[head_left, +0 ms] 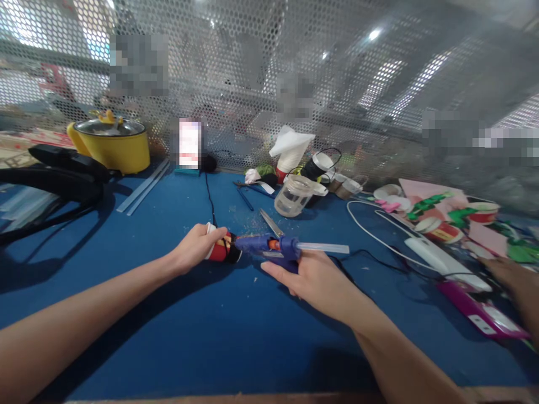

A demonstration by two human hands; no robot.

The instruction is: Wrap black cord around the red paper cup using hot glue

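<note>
My left hand grips a small paper cup, red with a black band near one end, lying on its side above the blue table. A black cord runs from the cup back toward a dark ball of yarn. In my right hand is a blue glue gun, its nozzle at the black part of the cup; whether it touches, I cannot tell. A translucent glue stick juts from the gun's rear. Scissors lie just behind the gun.
A clear plastic jar stands behind the gun. Yellow pot and loose glue sticks are at left. A lit phone leans by the mesh wall. At right lie a white power strip, paper scraps and another person's arm.
</note>
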